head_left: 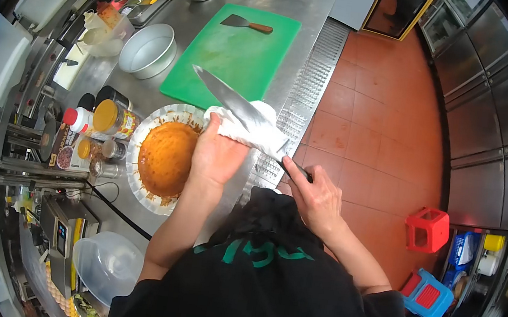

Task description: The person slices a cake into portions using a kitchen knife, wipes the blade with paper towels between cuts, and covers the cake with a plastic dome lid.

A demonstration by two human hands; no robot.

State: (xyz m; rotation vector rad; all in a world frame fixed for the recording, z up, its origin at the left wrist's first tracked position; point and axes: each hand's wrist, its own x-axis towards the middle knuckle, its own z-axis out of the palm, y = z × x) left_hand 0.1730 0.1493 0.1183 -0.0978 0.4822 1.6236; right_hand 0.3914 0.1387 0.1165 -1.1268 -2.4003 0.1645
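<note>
My right hand (318,198) grips the black handle of a large kitchen knife (224,94), its blade pointing up and to the left. A white cloth (238,133) lies against the blade near the handle, held in my left hand (216,160); that hand's fingers are mostly hidden behind it. Just left of my left hand, a round browned cake (167,158) sits on crinkled white paper (134,151). The knife tip is over the lower part of a green cutting board (233,62). A wooden-handled spatula (244,23) rests at the board's far end.
A round metal cake pan (148,51) stands left of the board. Several jars, including one with a yellow lid (106,116), crowd the counter's left side. Nearer are a scale (60,233) and a clear plastic bowl (107,267). A red stool (427,229) stands on the tiled floor.
</note>
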